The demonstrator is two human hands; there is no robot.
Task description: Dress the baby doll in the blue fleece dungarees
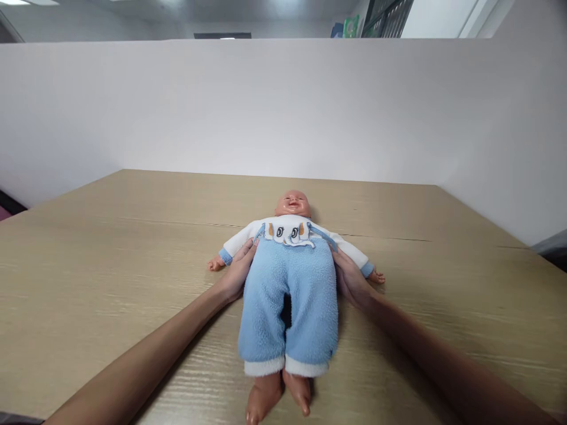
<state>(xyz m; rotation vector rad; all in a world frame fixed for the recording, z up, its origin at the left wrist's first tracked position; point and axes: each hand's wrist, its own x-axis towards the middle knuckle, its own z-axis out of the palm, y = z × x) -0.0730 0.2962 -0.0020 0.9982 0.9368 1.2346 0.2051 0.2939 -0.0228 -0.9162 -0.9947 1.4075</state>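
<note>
A baby doll [290, 277] lies on its back on the wooden table, head toward the far wall and bare feet toward me. It wears fuzzy light-blue overalls over a white top with blue cuffs, and an animal face is stitched on the bib. Its arms stretch out to both sides. My left hand [240, 268] grips the doll's side at the waist, just below its sleeve. On the opposite side my right hand [351, 276] holds the waist in the same way. Some fingertips of both hands are hidden against or behind the doll's body.
The doll rests on a light wood-grain table [133, 265] with a thin seam running across it. A white partition wall [283, 106] rises behind the table's far edge and continues on the right. Over its top, a green package [351, 26] shows in the background.
</note>
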